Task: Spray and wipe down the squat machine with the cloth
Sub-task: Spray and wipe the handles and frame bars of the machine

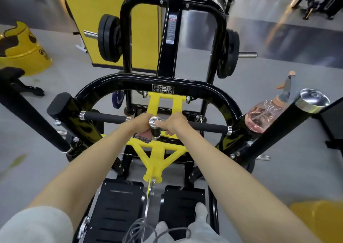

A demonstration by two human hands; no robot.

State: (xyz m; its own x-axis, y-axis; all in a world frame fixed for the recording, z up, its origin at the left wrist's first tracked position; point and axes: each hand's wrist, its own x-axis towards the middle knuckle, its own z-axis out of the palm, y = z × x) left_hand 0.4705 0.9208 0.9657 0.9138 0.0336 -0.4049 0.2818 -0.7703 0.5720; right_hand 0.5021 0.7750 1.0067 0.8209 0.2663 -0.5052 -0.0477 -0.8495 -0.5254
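1. Centre handle (155, 129) of the squat machine (130, 83) sits straight ahead, btwn both hands. Its long axis points up twd the camera, chrome cap on top.
2. Left hand (138, 121): fingers curled round a reddish-grey cloth (143, 138), bunched against the handle's left side. It's the nearer hand for wiping.
3. Right hand (173, 123): thumb at the cap, fingers curled below. It appears to grip the handle, though the exact hold is partly hidden.
4. Cross grip bar (104, 117) runs left-right behind the hands, w/ black foam and chrome collars.
5. Spray bottle (258, 118): clear pinkish w/ an orange-grey trigger head. It rests on the frame well right of the right hand, untouched.
6. Machine look: glossy black tubing, yellow linkage, black footplates (118, 205) below.
7. Judgement: next wipe prob. runs along the handle axis, then out along the bar.
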